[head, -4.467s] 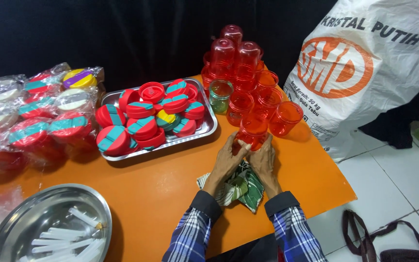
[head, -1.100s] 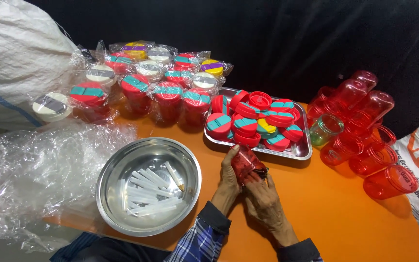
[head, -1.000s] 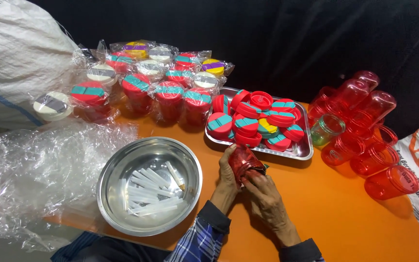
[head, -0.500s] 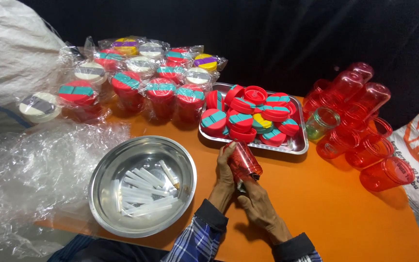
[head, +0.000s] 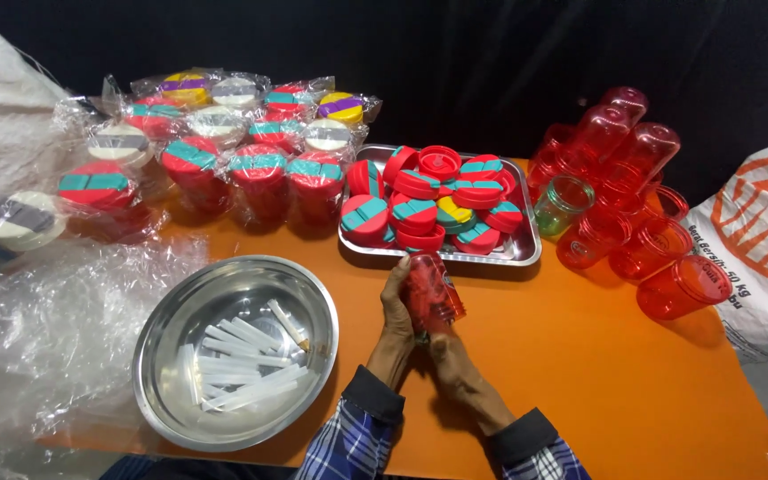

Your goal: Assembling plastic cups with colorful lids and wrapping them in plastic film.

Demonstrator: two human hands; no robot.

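Note:
Both my hands hold one red see-through plastic cup [head: 433, 289] over the orange table [head: 580, 356]. My left hand [head: 396, 311] wraps the cup's left side. My right hand [head: 455, 369] grips it from below, near its base. The cup lies tilted, with its mouth pointing away from me. Just beyond it sits a steel tray [head: 526, 251] heaped with red lids [head: 420, 182] that carry teal or yellow flaps. A round steel bowl [head: 166, 356] with several white sticks [head: 233, 364] stands to the left of my hands.
Stacked red cups [head: 620, 142] and one clear greenish cup [head: 562, 203] stand at the right. Bagged lidded cups [head: 260, 164] line the back left. Crumpled clear plastic film [head: 46, 329] covers the left. A white printed sack [head: 762, 240] sits at the far right.
Earlier my hands worked near green leaves beside the red cups at the right. Now they hold a red cup in front of the tray, and the view has drifted slightly left.

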